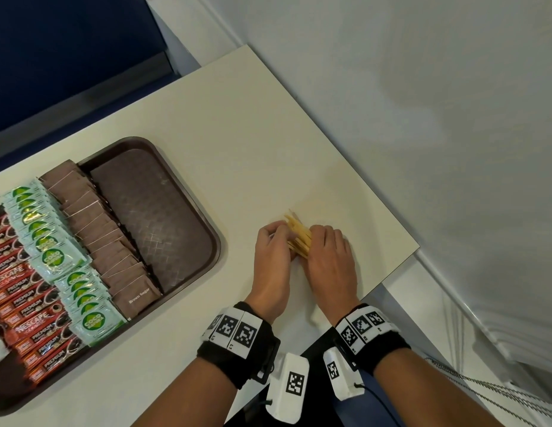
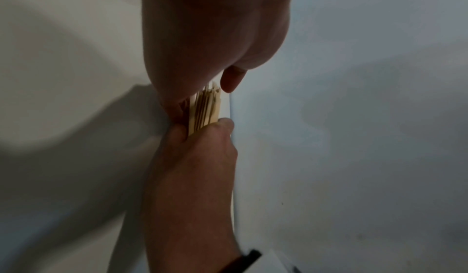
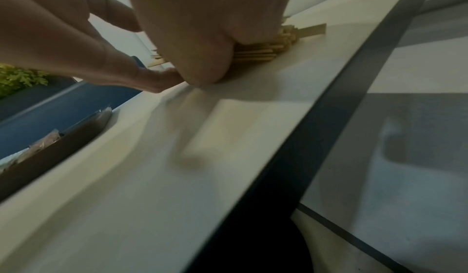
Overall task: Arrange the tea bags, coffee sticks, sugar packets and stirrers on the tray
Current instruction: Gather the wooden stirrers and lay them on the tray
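Note:
A bundle of wooden stirrers lies on the white table, right of the brown tray. My left hand and right hand close on the bundle from either side, fingers curled against it. The left wrist view shows the stirrers squeezed between both hands. In the right wrist view the stirrers stick out under my right hand. On the tray's left part sit rows of red coffee sticks, green packets and brown sugar packets; its right part is bare.
The table's right edge runs close beside my right hand, with the floor below it. The table's near corner is just right of the hands. A dark blue seat stands behind the table.

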Tool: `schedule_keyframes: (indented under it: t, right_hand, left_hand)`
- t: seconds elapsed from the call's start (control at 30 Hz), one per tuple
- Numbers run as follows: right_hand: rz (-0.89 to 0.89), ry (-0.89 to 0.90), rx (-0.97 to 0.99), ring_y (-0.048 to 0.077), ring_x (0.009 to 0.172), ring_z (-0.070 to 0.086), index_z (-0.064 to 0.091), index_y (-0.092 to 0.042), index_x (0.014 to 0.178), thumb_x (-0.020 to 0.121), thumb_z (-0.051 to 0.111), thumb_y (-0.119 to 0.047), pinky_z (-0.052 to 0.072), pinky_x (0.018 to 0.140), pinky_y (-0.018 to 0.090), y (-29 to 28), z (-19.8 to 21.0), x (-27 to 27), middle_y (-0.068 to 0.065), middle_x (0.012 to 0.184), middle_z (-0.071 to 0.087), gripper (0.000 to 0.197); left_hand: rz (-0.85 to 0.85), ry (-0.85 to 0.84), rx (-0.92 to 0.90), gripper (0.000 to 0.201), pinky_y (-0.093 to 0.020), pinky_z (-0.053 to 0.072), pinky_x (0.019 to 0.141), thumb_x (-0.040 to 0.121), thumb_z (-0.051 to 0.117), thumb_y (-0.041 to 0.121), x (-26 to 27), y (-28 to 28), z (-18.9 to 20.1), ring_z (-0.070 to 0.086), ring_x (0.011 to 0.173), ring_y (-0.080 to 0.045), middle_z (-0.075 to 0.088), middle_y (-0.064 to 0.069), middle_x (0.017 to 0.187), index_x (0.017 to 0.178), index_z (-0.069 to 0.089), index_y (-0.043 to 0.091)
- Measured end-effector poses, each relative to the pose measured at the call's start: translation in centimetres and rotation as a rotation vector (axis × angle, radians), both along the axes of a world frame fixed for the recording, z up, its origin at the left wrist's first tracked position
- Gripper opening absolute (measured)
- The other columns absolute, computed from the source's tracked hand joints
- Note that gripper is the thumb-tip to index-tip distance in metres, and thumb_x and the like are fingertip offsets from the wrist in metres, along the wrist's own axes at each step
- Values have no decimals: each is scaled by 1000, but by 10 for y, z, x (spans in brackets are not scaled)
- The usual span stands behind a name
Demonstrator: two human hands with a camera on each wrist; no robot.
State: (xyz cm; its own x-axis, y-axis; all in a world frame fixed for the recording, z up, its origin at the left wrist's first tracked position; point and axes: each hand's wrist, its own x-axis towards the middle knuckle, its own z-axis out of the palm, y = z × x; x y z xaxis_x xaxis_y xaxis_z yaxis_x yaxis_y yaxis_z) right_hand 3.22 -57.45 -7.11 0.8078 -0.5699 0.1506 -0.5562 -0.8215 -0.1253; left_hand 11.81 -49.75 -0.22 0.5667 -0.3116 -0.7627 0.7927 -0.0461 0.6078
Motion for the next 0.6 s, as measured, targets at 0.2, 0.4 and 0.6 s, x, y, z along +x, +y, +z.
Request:
schedule_keyframes:
  t: [0.2, 0.4, 0.6]
  right_hand:
    - [-15, 37, 25, 32, 94, 61, 58, -5, 124, 99, 53, -12, 54, 82, 45, 4, -1, -1, 14, 106, 63, 26]
    - [-32, 28, 33, 33, 93, 61, 60, -4, 123, 95, 62, -12, 53, 81, 45, 6, 2, 0, 13, 105, 63, 29]
    - [-25, 45, 37, 32, 97, 63, 60, -5, 121, 94, 66, -11, 56, 83, 46, 6, 6, 2, 14, 108, 64, 29]
  left_hand:
    - [2, 1, -1, 30, -48, 57, 102, 97, 56, 6, 4, 0, 2, 65, 104, -23, 68, -11, 117, 125, 66, 9]
    - [-21, -5, 2, 28, -46, 58, 101, 98, 55, 2, 5, 0, 2, 66, 103, -23, 69, -12, 113, 123, 65, 9]
    - [-41, -29, 0, 26, -43, 57, 93, 97, 56, 4, 10, -1, 5, 64, 98, -23, 68, -9, 107, 121, 64, 9]
